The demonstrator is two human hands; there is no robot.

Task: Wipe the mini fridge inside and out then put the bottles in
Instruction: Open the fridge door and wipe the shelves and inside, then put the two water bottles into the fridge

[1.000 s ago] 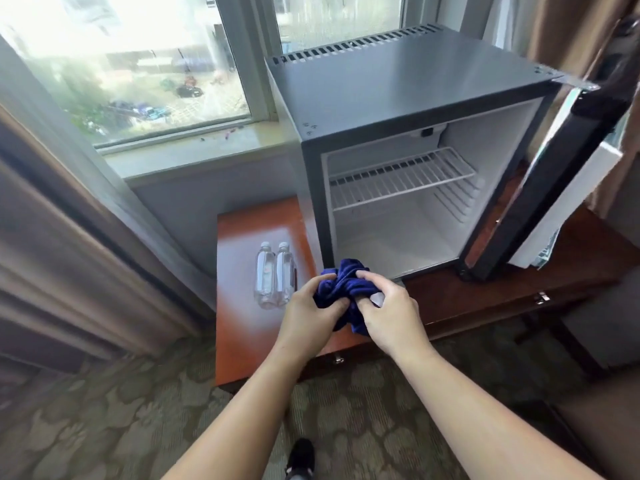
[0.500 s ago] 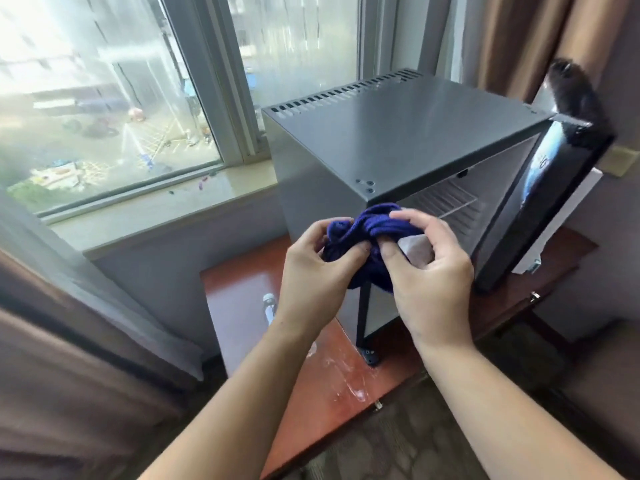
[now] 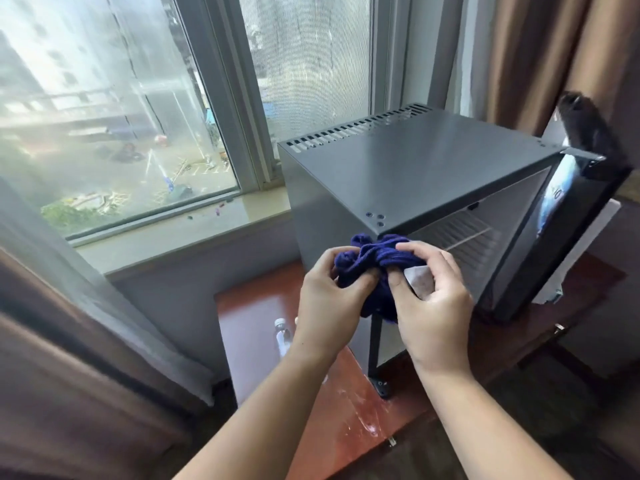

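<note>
A dark grey mini fridge (image 3: 415,168) stands on a reddish wooden table (image 3: 249,313), its black door (image 3: 568,237) swung open to the right. A wire shelf (image 3: 464,237) shows inside. My left hand (image 3: 329,299) and my right hand (image 3: 433,306) both grip a bunched dark blue cloth (image 3: 374,265) with a white label, held in front of the fridge's front top corner. One clear bottle (image 3: 282,334) with a white cap peeks out left of my left wrist; the rest of it is hidden.
A window (image 3: 138,116) with a pale sill (image 3: 180,233) runs behind the table. Brown curtains (image 3: 69,358) hang at left and at right behind the fridge. Patterned carpet lies below the table's front edge.
The view has risen and swung left, now looking at the fridge top. Both hands lifted the blue cloth from table level to the fridge's front top corner. My arm now hides most of the bottles.
</note>
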